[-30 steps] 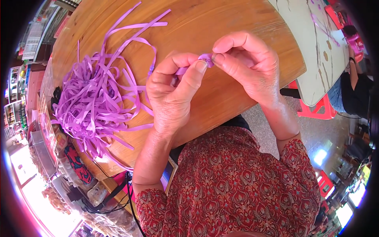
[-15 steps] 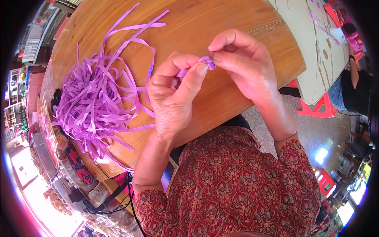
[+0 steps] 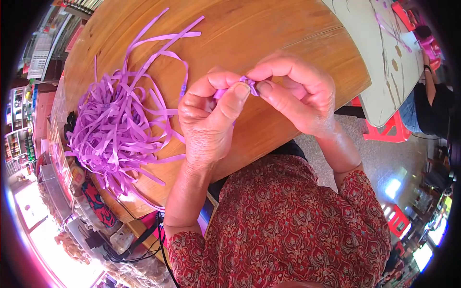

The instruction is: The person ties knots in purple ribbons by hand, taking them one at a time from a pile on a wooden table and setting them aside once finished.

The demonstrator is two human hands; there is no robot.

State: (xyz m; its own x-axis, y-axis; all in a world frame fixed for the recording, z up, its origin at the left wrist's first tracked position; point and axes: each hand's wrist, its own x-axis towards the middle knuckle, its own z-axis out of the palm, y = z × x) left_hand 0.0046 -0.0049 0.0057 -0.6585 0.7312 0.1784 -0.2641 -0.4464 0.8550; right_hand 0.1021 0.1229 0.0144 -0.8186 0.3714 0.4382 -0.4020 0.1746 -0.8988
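Note:
Between my two hands, above the wooden table (image 3: 225,43), is a small knotted bit of purple ribbon (image 3: 249,85). My left hand (image 3: 211,113) pinches it between thumb and forefinger, and more ribbon shows inside the curled fingers. From the other side, the thumb and forefinger of my right hand (image 3: 297,91) close on the same knot. How the ribbon is looped there is too small to make out. A large tangled heap of purple ribbons (image 3: 117,129) lies on the table to the left, several loose ends trailing off it.
At the upper right a pale, marbled table (image 3: 370,53) adjoins the wooden one, with a red plastic stool (image 3: 386,130) beneath it. Another person in dark clothing (image 3: 434,103) sits there. Packed goods and black cables (image 3: 127,252) crowd the lower left.
My right fingers have come down and left onto the knot, the forefinger now resting on its top. My left hand keeps its pinch, shifted very slightly left.

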